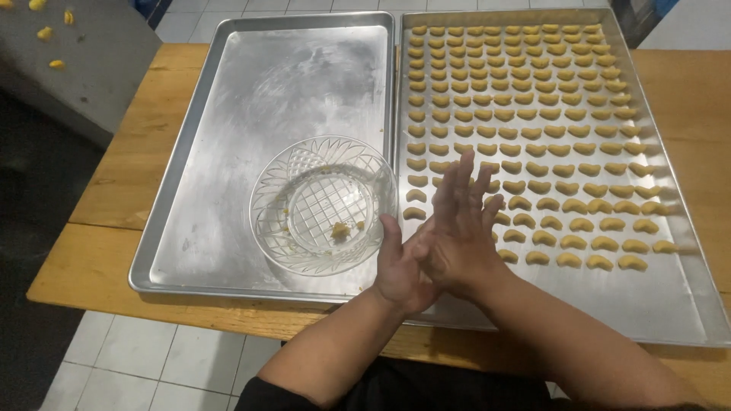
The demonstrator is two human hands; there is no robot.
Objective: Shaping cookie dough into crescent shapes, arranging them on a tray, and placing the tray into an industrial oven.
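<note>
Left hand (400, 270) and right hand (457, 232) are pressed palm to palm, fingers spread wide, nothing visibly held, just right of the near-empty clear patterned glass bowl (324, 204). Rolling dough between palms is judged; any piece is hidden. Crescent-shaped yellow dough pieces (533, 129) lie farther right of the bowl.

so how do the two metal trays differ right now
The left tray holds only a clear glass bowl with a few crumbs; the right tray is nearly covered in rows of crescent-shaped dough pieces. The left tray's bare surface looks smudged; the right tray's is mostly hidden. Both are rectangular, rimmed, silver, side by side on the wooden table.
</note>
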